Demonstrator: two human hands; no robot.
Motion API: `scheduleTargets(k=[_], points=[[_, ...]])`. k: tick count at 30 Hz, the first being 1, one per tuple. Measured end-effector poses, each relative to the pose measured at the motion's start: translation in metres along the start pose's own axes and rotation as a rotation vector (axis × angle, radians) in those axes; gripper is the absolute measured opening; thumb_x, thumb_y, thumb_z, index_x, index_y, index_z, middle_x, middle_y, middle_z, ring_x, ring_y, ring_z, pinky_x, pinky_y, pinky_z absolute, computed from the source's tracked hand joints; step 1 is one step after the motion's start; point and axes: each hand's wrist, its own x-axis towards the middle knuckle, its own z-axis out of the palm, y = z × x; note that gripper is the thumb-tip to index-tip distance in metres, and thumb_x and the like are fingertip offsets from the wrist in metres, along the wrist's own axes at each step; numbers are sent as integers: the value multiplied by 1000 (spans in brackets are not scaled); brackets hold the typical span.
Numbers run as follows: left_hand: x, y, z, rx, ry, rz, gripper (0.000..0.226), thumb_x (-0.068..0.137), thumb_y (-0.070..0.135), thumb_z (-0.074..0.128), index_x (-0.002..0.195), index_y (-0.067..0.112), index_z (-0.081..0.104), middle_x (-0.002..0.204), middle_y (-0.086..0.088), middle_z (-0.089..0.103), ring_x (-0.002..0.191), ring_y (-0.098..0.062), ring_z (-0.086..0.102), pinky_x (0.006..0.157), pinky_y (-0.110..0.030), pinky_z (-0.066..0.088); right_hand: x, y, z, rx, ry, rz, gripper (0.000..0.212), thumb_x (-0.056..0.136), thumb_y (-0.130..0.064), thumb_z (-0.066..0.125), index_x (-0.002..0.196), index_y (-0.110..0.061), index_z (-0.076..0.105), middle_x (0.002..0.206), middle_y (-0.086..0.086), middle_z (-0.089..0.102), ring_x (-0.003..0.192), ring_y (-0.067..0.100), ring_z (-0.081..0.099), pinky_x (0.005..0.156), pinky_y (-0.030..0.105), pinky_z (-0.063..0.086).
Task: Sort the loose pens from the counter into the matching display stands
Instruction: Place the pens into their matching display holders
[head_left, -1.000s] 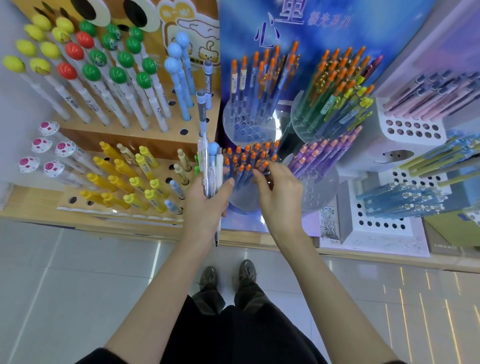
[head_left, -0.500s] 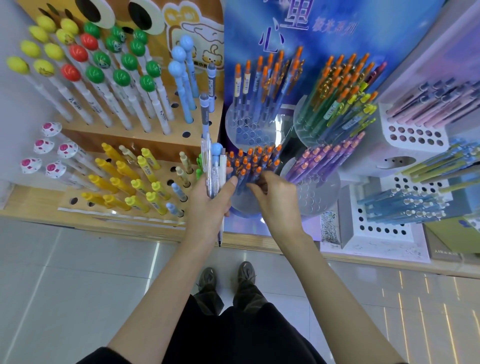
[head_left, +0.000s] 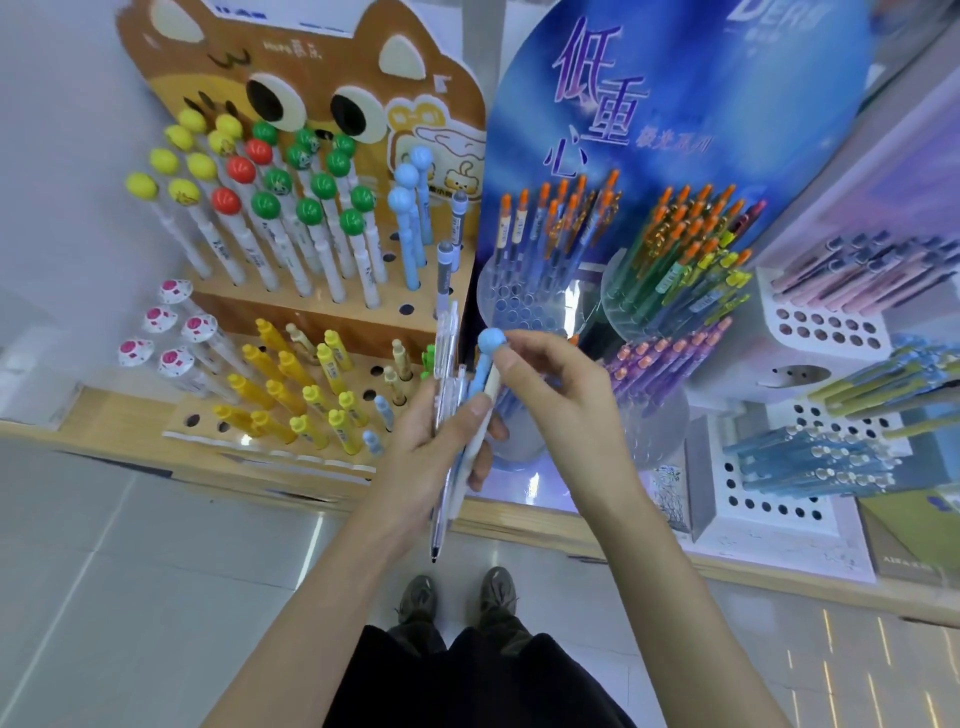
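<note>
My left hand (head_left: 434, 457) grips a small bundle of pens (head_left: 448, 364): clear-barrelled ones and a grey-capped one that points up. My right hand (head_left: 561, 400) pinches a pen with a round light-blue top (head_left: 490, 340), which still lies in the bundle under my left thumb. Behind the hands stands the brown cat-faced wooden stand (head_left: 332, 312) with yellow, red, green and blue ball-topped pens. The matching blue ball-topped pens (head_left: 410, 208) stand at its right end. Clear round stands (head_left: 524, 306) on the blue display hold orange-tipped pens.
White perforated stands (head_left: 826, 332) with pink, blue and green pens fill the right side. A lower wooden tier (head_left: 280, 431) holds yellow pens and has several free holes. The counter edge (head_left: 519, 525) runs below my hands, with tiled floor and my shoes beneath.
My right hand left the orange-tipped pens in the clear stand and moved left to take the blue ball-topped pen in the bundle. The view tilted up.
</note>
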Motion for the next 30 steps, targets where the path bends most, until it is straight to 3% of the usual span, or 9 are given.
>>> scheduleTargets(k=[2, 6, 10, 15, 18, 21, 23, 27, 30], points=[[-2, 5, -1, 21, -2, -2, 27, 88, 29, 58, 105, 9, 53, 73, -5, 63, 46, -18, 51, 44, -28, 44, 2, -6, 4, 75, -68, 60, 18, 93, -16, 60, 98, 1, 63, 81, 14, 56, 63, 23, 51, 67, 39, 48], [-4, 12, -3, 30, -2, 3, 21, 88, 30, 60, 104, 17, 57, 71, -4, 65, 48, -17, 55, 45, -27, 48, 7, -19, 10, 208, -120, 134, 24, 94, -7, 57, 73, 3, 52, 56, 14, 44, 36, 20, 39, 44, 28, 38], [-2, 25, -8, 17, 57, 46, 15, 83, 33, 64, 98, 33, 65, 67, -5, 66, 47, -16, 58, 45, -25, 48, 14, -29, 24, 235, -111, 114, 17, 92, -10, 60, 79, 1, 56, 70, 19, 46, 41, 22, 39, 41, 30, 33], [7, 50, -29, 45, 73, 96, 17, 84, 32, 65, 101, 32, 64, 66, -3, 64, 46, -17, 56, 43, -25, 47, 31, -43, 50, 196, -86, 5, 17, 91, -18, 63, 79, -6, 64, 74, 26, 57, 53, 25, 46, 48, 36, 39], [19, 70, -47, 73, 21, 93, 14, 83, 35, 63, 97, 33, 65, 63, 3, 62, 45, -14, 54, 41, -25, 47, 49, -52, 67, 140, -2, -112, 19, 91, -20, 64, 74, -11, 65, 58, -6, 56, 56, 8, 50, 54, 18, 42], [34, 87, -69, 127, -65, 88, 23, 85, 36, 63, 104, 23, 60, 65, 0, 63, 43, -14, 51, 42, -23, 43, 66, -63, 84, 132, 117, -172, 23, 93, -22, 61, 80, -5, 66, 66, 2, 58, 58, 9, 49, 52, 19, 42], [40, 94, -84, 135, -106, 54, 21, 87, 31, 63, 105, 20, 59, 66, -2, 62, 42, -14, 47, 40, -23, 39, 78, -70, 91, 164, 225, -193, 22, 94, -23, 60, 82, -7, 66, 75, 9, 65, 66, 14, 58, 62, 24, 47], [50, 101, -112, 146, -159, -13, 18, 84, 32, 63, 101, 25, 62, 69, -1, 63, 41, -11, 44, 38, -19, 33, 93, -85, 96, 175, 417, -273, 21, 95, -24, 58, 81, -10, 62, 61, -9, 63, 55, 7, 57, 56, 20, 44], [58, 103, -131, 138, -210, -34, 23, 82, 38, 67, 100, 26, 64, 71, 0, 65, 43, -10, 45, 38, -19, 33, 93, -89, 90, 186, 619, -359, 19, 96, -23, 58, 82, -10, 59, 60, -6, 60, 53, 7, 54, 54, 19, 43]])
